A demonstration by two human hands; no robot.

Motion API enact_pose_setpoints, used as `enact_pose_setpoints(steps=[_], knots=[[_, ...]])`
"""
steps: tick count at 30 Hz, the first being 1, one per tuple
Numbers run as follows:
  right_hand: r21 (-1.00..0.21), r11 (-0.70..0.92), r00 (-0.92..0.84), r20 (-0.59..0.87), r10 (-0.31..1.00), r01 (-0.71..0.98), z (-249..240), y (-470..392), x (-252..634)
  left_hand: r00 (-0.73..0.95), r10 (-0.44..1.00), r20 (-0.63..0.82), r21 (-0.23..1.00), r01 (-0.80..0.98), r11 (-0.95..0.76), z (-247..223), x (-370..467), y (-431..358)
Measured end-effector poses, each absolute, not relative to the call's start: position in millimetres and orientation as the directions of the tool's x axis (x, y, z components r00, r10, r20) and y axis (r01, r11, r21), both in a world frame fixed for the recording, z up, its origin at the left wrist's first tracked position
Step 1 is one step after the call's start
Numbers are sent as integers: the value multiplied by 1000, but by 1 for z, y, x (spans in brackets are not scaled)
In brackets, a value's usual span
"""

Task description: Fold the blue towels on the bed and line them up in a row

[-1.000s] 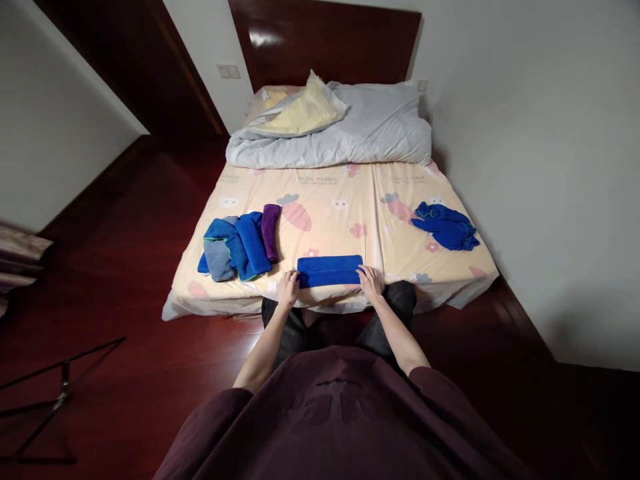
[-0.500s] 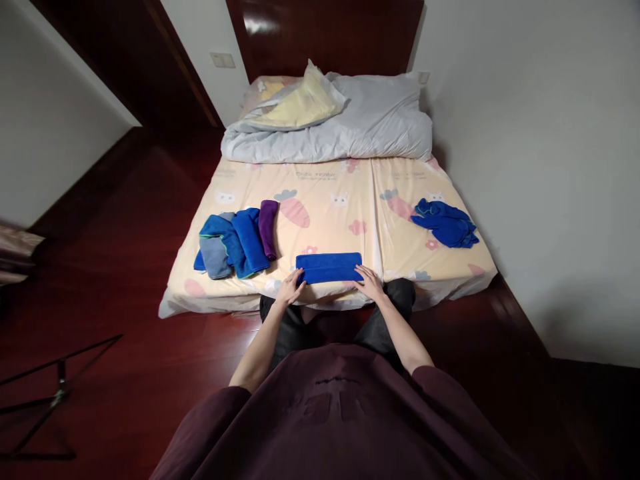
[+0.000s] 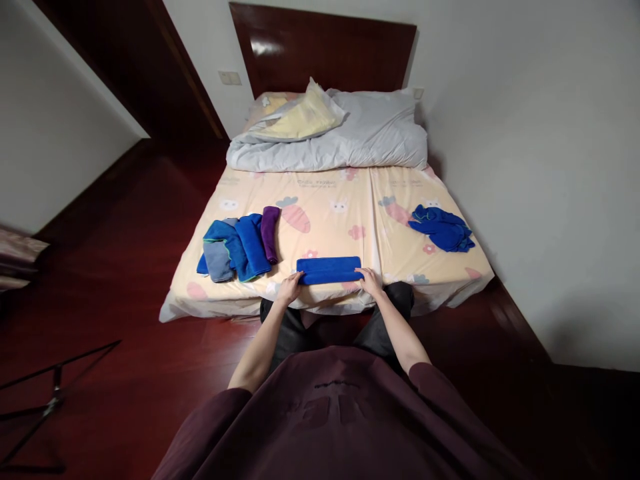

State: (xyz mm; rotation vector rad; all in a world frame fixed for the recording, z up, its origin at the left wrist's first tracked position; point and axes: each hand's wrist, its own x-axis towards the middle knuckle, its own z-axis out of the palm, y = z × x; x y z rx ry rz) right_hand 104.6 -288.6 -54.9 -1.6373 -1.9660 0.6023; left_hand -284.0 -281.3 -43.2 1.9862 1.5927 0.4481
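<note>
A blue towel point(image 3: 329, 270), folded into a long narrow strip, lies crosswise on the bed near its front edge. My left hand point(image 3: 290, 288) pinches the towel's near left corner. At the opposite end my right hand point(image 3: 370, 281) grips the near right corner, fingers closed over the fabric. The near part of the strip looks slightly raised along a crease. Left of it lies a group of folded towels: a purple one point(image 3: 271, 233), a blue one point(image 3: 253, 243) and a grey-and-blue one point(image 3: 219, 257). A crumpled heap of blue cloth point(image 3: 443, 229) rests on the right side.
A patterned sheet point(image 3: 330, 233) covers the bed. A grey quilt point(image 3: 380, 133) and a yellow pillow point(image 3: 313, 113) lie toward the headboard point(image 3: 330, 50). Black metal legs point(image 3: 53, 400) of a stand are on the floor at lower left. A wall point(image 3: 540, 167) borders the right side.
My fingers have gone from lying at the towel's ends to gripping its near corners. The towel's near edge now looks slightly lifted. The view has tilted up a little.
</note>
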Motion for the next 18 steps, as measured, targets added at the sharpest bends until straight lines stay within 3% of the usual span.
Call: enact_pose_setpoints(steps=[6,13,18], knots=[[-656,92,-57,74,996,750,-49,-284,102,191,980,-59,671,735,-103,-36,-285,-275],[-859,-21,79,23,997,511,-39,-284,101,52,997,-51,807,591,11,-37,-286,-275],[-895,-51,134,10,991,443,-39,-281,96,-45,998,-44,862,504,61,-43,-285,-273]])
